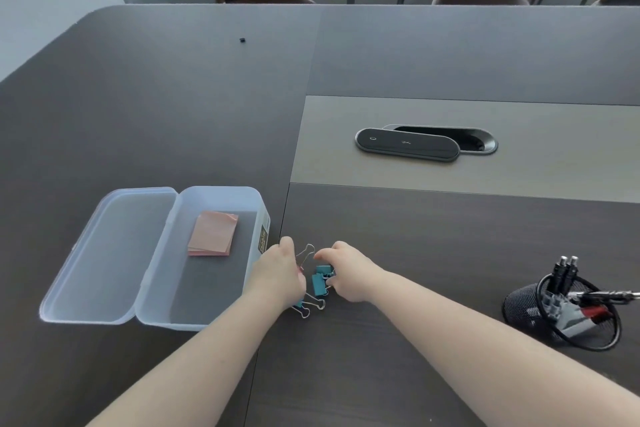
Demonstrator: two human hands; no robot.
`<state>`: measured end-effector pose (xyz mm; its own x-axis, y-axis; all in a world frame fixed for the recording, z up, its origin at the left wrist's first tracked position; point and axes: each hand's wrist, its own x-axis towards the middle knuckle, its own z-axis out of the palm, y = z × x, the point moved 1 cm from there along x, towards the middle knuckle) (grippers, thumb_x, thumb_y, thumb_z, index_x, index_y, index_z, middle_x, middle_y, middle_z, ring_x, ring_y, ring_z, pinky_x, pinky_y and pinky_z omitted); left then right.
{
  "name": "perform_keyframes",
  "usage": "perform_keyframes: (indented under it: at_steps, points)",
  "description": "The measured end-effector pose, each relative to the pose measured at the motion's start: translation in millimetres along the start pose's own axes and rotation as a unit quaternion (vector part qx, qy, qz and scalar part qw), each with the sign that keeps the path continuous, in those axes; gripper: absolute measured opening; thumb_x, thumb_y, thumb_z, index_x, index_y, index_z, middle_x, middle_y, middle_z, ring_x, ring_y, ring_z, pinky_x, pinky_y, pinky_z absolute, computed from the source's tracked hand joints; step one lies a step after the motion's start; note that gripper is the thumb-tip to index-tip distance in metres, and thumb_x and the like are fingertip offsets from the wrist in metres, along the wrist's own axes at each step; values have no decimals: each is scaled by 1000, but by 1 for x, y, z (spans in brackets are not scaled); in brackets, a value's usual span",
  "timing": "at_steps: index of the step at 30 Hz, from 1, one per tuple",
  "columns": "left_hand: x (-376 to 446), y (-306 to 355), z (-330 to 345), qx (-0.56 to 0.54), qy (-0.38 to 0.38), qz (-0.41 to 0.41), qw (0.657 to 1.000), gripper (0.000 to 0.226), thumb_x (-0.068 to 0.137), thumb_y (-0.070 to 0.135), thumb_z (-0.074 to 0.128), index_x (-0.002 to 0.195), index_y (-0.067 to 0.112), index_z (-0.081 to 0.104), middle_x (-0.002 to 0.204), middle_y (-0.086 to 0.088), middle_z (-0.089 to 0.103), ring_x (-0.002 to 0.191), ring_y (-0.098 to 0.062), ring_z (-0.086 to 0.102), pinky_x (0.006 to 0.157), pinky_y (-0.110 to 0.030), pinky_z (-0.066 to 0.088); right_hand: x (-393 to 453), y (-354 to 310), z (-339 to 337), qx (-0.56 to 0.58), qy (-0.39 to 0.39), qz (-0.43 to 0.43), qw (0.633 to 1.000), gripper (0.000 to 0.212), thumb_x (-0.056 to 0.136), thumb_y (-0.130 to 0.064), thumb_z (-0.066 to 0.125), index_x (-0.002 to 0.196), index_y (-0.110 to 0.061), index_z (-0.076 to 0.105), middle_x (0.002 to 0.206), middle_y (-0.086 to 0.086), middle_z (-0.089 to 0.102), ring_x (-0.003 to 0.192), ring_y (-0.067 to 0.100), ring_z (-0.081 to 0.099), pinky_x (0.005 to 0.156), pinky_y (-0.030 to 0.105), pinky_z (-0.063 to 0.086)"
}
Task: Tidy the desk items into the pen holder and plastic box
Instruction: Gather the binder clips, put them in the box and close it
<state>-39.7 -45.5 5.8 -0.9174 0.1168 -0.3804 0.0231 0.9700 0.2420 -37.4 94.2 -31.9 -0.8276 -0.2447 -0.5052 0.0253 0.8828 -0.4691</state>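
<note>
- At the far left, the plastic box (221,288) stood open on the dark worktop (415,288), its hinged lid (110,253) laid flat to the left of the tray.
- Inside the box lay a pad of pink sticky notes (213,234) toward the far end; that part of the tidying looked done, and the rest of the box floor was bare.
- Just right of the box wall, the left hand (282,274) rested low over a small cluster of teal binder clips (320,282). Its fingers were curled, and a silver clip handle stuck up beside them, so it seemed to be pinching one clip, though the grip itself was hidden behind the knuckles.
- The clips lay on the worktop between the two hands, one more poking out below the left wrist; none was in the box yet.
- The right hand (346,270) came in from the other side, fingers bent down onto the clips, touching them; whether it had closed on one I could not tell.
- Far right and well apart from the clips, the black mesh pen holder (530,308) already held pens and some other items, one lying out over its rim.
- Judged from this, the clips were the main thing left, likely bound for the box.
</note>
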Motion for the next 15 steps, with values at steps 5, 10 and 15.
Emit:
perform_keyframes:
  at_steps: [5, 10, 15]
  points:
    - [-5, -6, -10, 12, -27, -51, 998, 25, 81, 6, 53, 91, 13, 31, 100, -11, 59, 81, -28, 47, 67, -34, 40, 1, -11, 10, -20, -2, -26, 999, 39, 92, -12, 53, 130, -21, 48, 129, 8, 38, 114, 34, 48, 91, 41, 48]
    - [-17, -9, -1, 8, -90, -91, 992, 21, 83, 6, 50, 98, 11, 36, 111, -11, 60, 101, -32, 59, 72, -33, 41, -6, -6, 20, -54, 10, -32, 998, 35, 91, -19, 54, 124, -19, 46, 133, 8, 32, 116, 34, 40, 89, 43, 48]
    - [-21, -7, 13, -66, -114, -120, 984, 20, 92, 14, 44, 112, 7, 44, 121, -14, 53, 100, -37, 64, 77, -41, 59, -10, 1, 17, -80, 13, -4, 997, 21, 94, -21, 48, 111, -9, 47, 130, 12, 33, 112, 35, 42, 82, 42, 49]
